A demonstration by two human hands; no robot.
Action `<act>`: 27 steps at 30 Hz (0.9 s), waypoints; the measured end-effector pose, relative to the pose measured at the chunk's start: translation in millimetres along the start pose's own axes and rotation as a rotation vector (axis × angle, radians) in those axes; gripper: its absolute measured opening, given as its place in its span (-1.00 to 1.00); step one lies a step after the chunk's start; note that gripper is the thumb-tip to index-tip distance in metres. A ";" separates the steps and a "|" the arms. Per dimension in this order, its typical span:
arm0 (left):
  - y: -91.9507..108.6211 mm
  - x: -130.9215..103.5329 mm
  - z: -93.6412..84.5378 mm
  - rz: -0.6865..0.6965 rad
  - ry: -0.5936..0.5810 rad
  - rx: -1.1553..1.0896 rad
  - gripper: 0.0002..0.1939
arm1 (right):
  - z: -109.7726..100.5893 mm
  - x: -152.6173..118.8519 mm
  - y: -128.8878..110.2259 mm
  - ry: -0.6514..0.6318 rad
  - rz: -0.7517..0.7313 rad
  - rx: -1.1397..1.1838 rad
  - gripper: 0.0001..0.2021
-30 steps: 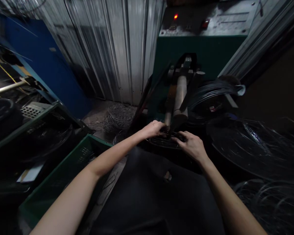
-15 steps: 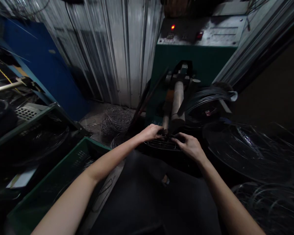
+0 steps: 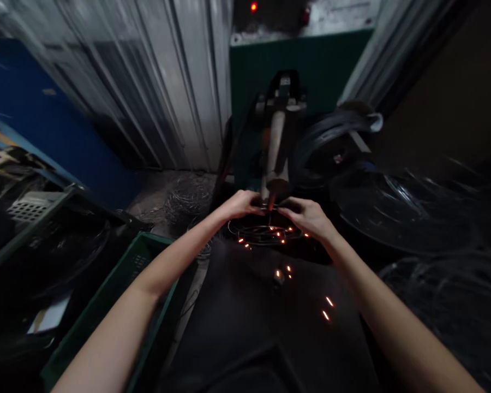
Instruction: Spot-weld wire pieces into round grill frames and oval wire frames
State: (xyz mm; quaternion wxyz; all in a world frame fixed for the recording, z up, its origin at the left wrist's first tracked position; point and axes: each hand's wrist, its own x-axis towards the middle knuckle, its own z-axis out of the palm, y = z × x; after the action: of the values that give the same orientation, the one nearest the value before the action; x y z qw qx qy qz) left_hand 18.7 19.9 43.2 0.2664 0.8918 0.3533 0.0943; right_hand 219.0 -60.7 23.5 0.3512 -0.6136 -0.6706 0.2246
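Well, what's at the front of the green machine [image 3: 306, 60] in the head view?

Both bare hands. The left hand [image 3: 242, 204] is just left of the machine's lower tip, the right hand [image 3: 310, 216] just right of it.

Spread, or pinching?

Pinching, both of them: thumb against fingers on a thin wire [image 3: 265, 208]. The fingertips are too dark to make out the exact grip.

And where's that wire?

Right at the machine's tip, crossing the small gap between the hands, by an orange-red glow [image 3: 271, 201]. Just below the tip there's a wire ring [image 3: 265, 242]; I can't tell if it's one piece with the wire.

Any sparks?

Orange sparks [image 3: 288, 268], yes, below the machine's tip, some by the ring, others over the dark apron [image 3: 245, 311].

What stands around?

Left of the machine, a wire tangle [image 3: 186, 199] on the floor; nearer the wearer, still left of it, a green crate [image 3: 145, 238]; farther left, a blue panel [image 3: 53, 123]. Close on the machine's right, a blurred wire coil [image 3: 323, 136]. High on its front, a red light [image 3: 253, 6] glows.
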 end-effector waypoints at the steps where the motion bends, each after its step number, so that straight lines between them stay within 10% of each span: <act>1: 1.3 1.3 -1.7 -0.014 0.000 0.004 -0.66 | -6.2 -2.4 4.9 0.029 -0.001 0.016 -0.80; 10: -9.4 -6.6 2.0 0.051 -0.034 -0.094 -0.66 | -27.5 -34.9 59.1 0.078 0.061 -0.142 -0.86; 20: -4.5 -33.5 10.0 0.029 0.240 0.080 -0.50 | -1.1 -27.1 27.9 0.076 -0.199 -0.243 -0.93; 27: 6.3 -7.9 10.7 0.046 0.033 0.047 -0.71 | 9.5 -20.9 10.6 0.045 -0.217 -0.257 -0.85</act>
State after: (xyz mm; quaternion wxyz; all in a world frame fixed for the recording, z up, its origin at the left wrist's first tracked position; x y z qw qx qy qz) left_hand 20.4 6.3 37.7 0.2371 0.9040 0.3394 0.1067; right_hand 219.0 -78.4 5.5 0.3072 -0.5821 -0.7482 0.0840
